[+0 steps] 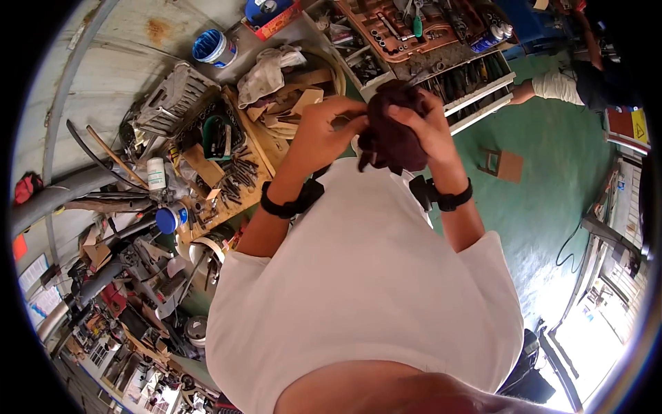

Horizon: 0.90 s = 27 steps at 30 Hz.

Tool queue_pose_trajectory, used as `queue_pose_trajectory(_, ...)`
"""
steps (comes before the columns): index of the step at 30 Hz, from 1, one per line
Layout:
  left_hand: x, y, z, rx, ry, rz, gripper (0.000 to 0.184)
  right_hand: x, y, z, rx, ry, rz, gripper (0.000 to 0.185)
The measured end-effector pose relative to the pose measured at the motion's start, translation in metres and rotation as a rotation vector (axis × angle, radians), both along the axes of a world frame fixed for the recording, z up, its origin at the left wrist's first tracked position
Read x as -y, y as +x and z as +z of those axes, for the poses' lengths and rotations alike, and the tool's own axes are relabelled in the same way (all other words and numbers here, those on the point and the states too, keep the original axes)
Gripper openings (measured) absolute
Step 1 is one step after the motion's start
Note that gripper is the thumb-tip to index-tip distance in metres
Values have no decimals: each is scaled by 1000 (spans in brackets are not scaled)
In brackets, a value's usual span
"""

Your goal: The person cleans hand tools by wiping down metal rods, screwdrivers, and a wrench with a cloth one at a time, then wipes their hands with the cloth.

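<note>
Right hand [426,130] is clamped around a bunched maroon cloth [394,131], left hand [331,127] half-curled, pinching its edge.

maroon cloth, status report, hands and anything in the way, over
Right hand gripping bunched maroon cloth. Left hand at its edge, grip unclear. Open tool drawer close beyond right hand; nothing seen between hands and cloth.
</note>
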<state>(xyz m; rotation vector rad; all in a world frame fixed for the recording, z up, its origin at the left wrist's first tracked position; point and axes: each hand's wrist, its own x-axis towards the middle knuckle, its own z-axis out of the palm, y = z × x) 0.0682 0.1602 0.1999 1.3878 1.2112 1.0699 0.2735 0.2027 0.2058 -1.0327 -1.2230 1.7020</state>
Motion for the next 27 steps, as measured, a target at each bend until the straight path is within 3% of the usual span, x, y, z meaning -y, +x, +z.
queue_pose_trajectory(4, 6, -13, -12, 183, -94, -57, 17, -2, 7, 11, -210, -170, -181, 30)
queue_pose_trajectory(8, 11, -4, -13, 156, -131, -27, 17, 7, -6, -5, -68, -131, -72, 32)
queue_pose_trajectory(11, 7, -4, -27, 54, 17, 61, 18, 8, -6, -12, 89, 1, 9, 33)
queue_pose_trajectory(13, 8, -9, -26, 373, -140, 113, 20, -6, 12, -30, 354, 141, -11, 32)
queue_pose_trajectory(14, 9, -13, -25, 376, -140, 112, 20, -8, 21, -38, 297, 42, -96, 37)
queue_pose_trajectory(17, 16, -27, -26, 421, -123, 155, 22, -17, 48, -47, 303, 175, -127, 54)
queue_pose_trajectory(19, 21, -31, -31, 425, -118, 154, 22, -13, 59, -52, 693, 360, -41, 73)
queue_pose_trajectory(20, 24, -31, -32, 423, -124, 161, 22, -11, 62, -55, 691, 355, -33, 73)
queue_pose_trajectory(22, 28, -30, -33, 425, -134, 153, 21, -5, 62, -40, 1019, 549, 145, 85)
queue_pose_trajectory(24, 31, -28, -33, 419, -149, 156, 20, -5, 63, -38, 968, 552, 163, 91)
queue_pose_trajectory(27, 35, -27, -37, 406, -170, 138, 20, -2, 54, -25, 544, 369, 250, 93)
